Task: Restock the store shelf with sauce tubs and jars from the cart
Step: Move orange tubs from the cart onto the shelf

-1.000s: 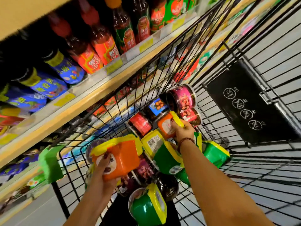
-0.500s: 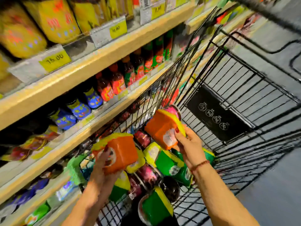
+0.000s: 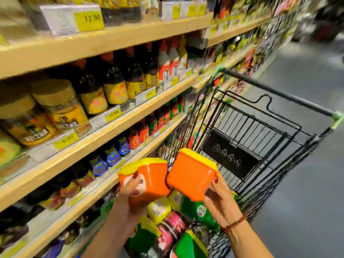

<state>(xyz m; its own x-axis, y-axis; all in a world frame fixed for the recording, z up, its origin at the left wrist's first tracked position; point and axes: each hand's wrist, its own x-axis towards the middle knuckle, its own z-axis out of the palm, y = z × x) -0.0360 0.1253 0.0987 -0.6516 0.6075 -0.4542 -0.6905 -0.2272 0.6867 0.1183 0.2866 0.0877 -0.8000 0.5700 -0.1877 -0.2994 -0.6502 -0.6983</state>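
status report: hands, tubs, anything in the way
Left hand grips left orange tub, right hand grips right orange tub. Both tubs side by side above cart. Nothing seen between them and shelf.

two tubs (image 3: 147, 180) side by side above cart (image 3: 264, 138), shelf (image 3: 104, 131) left
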